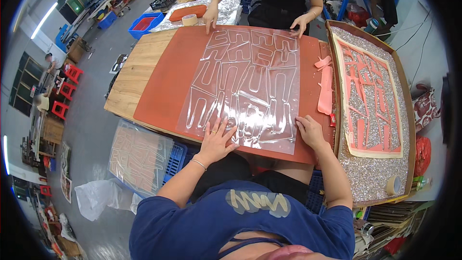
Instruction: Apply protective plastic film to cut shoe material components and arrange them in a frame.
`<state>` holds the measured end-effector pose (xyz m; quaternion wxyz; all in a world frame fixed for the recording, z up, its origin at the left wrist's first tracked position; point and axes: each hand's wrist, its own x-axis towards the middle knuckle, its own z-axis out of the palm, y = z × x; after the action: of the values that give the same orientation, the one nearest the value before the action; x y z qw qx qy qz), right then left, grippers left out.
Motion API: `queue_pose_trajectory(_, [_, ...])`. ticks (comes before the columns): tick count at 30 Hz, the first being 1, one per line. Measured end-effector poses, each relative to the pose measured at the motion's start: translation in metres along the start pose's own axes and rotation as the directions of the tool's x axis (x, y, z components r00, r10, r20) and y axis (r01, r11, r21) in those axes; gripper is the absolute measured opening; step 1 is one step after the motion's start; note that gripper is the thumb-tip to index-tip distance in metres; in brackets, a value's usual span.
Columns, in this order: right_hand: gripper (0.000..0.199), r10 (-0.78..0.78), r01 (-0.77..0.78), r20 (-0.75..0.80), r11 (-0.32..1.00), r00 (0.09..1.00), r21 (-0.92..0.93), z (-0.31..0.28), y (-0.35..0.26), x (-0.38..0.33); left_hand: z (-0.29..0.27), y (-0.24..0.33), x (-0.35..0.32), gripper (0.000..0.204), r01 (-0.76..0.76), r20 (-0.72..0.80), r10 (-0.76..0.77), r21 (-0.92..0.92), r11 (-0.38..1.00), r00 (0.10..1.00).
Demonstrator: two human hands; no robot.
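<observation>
A clear plastic sheet (244, 70) with pale outlined shapes lies over a reddish-brown board (166, 79). My left hand (217, 140) rests flat on its near edge, fingers spread and holding nothing. At the near right edge of the sheet, the bent fingers of my right hand (311, 133) close on its border; the fingertips are partly hidden. Across the table, a co-worker's left-side hand (210, 18) and right-side hand (301, 22) touch the sheet's far corners. Bright glare covers the near middle of the plastic.
On the right stands a glitter-filled tray (373, 176) holding a pink cut-out stencil (358, 115) and a tape roll (393, 184). Pink scraps (326, 89) lie beside it. A second patterned sheet (137, 156) sits over a blue crate (175, 160) at lower left.
</observation>
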<state>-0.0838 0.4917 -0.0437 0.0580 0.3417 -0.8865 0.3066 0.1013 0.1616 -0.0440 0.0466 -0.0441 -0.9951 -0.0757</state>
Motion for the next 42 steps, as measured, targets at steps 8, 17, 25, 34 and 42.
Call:
queue_pose_trajectory(8, [0.016, 0.03, -0.03, 0.011, 1.0, 0.999, 0.001, 0.0, 0.002, -0.002, -0.004, 0.009, 0.001, 0.062, 0.038, -0.034, -0.038, 0.001, 0.999, 0.999])
queue_pose_trajectory(17, [0.019, 0.059, -0.061, 0.025, 0.993, 0.998, 0.097, 0.005, 0.006, 0.003, 0.009, 0.004, 0.0, 0.057, -0.001, -0.179, -0.027, -0.152, 0.988, 0.984])
queue_pose_trajectory(25, [0.018, -0.051, 0.061, -0.167, 0.997, 0.985, 0.056, 0.003, 0.019, 0.001, -0.038, -0.068, 0.015, 0.091, 0.047, 0.001, -0.514, -0.996, 0.077, 0.858])
queue_pose_trajectory(34, [0.02, -0.029, 0.037, -0.095, 0.996, 0.995, 0.085, 0.004, 0.031, 0.005, -0.223, -0.253, -0.101, 0.11, 0.11, -0.367, -0.896, -0.909, 0.403, 0.249])
queue_pose_trajectory(42, [0.017, -0.067, 0.064, -0.084, 0.997, 0.994, -0.03, 0.008, 0.02, -0.003, -0.394, -0.355, -0.177, 0.049, -0.02, -0.257, -0.953, -0.966, 0.257, 0.161])
